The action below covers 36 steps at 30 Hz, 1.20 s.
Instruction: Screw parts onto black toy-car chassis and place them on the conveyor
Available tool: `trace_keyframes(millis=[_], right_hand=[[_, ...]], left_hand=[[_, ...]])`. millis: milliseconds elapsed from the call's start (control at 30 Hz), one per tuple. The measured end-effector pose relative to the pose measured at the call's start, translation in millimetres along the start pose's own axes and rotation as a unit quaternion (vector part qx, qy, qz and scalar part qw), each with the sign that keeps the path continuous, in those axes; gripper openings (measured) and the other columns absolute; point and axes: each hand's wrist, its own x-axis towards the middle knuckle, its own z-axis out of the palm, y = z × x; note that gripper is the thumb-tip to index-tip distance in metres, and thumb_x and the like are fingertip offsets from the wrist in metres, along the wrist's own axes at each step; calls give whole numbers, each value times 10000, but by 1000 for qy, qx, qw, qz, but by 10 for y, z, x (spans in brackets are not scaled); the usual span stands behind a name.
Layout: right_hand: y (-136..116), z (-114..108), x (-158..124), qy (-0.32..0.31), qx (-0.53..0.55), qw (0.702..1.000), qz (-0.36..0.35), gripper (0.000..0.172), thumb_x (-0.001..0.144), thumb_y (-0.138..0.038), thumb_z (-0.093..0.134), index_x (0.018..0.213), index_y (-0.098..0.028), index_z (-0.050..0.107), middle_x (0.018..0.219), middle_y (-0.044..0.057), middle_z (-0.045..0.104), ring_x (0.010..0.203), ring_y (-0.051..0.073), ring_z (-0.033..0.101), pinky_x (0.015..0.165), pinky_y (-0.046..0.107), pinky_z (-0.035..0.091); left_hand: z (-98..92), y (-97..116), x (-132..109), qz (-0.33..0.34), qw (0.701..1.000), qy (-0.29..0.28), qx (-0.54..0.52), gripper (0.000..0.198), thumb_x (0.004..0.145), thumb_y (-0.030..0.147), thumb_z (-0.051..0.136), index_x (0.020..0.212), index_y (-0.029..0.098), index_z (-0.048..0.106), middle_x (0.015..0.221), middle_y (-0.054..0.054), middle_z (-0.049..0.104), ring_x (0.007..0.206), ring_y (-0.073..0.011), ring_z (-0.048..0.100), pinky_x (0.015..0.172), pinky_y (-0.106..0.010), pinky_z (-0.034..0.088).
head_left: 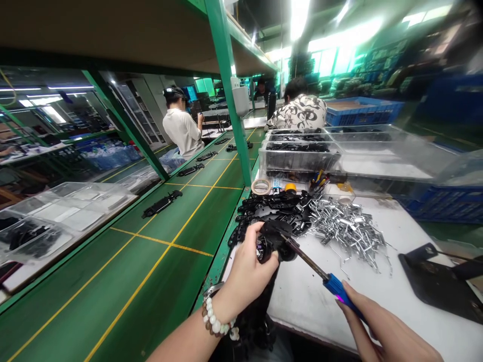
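Note:
My left hand (247, 269), with a bead bracelet at the wrist, is closed round a black plastic part (274, 241) held just above the white table (302, 296). My right hand (381, 327) grips a screwdriver with a blue handle (337, 287); its dark shaft slants up and left, and its tip meets the black part. Just behind the part lies a heap of black plastic parts (275, 208), and to its right a heap of small bent metal pieces (347, 226).
A green conveyor belt (151, 251) with yellow lines runs along the left and carries black parts (162, 203). Clear bins (302, 153) stand at the table's back. A black plate (437, 281) lies at the right. Two people sit farther along the line.

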Motion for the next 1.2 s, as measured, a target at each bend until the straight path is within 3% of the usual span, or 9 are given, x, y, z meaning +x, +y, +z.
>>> trace_keyframes(millis=[733, 1000, 1200], right_hand=[[6, -6, -10, -7, -4, 1000, 5, 324, 894, -298, 539, 1189, -167, 569, 961, 6, 704, 734, 147, 671, 723, 260, 438], [29, -11, -26, -22, -10, 999, -47, 467, 873, -245, 561, 1319, -141, 467, 1005, 30, 697, 770, 167, 677, 730, 256, 464], [41, -28, 18, -27, 9, 1000, 3, 342, 893, -286, 520, 1214, -168, 533, 953, 18, 706, 720, 154, 678, 678, 222, 489]], left_hand=[[-9, -10, -20, -5, 1000, -11, -13, 444, 811, 164, 543, 1213, 228, 366, 1106, -33, 560, 994, -168, 575, 936, -346, 453], [4, 1, -24, -9, 999, -6, -39, 447, 820, 173, 535, 1223, 235, 353, 1107, -32, 572, 999, -170, 581, 924, -353, 462], [-6, -1, -13, -4, 1000, 2, -25, 451, 815, 169, 538, 1221, 235, 353, 1103, -36, 574, 1003, -177, 580, 925, -355, 456]])
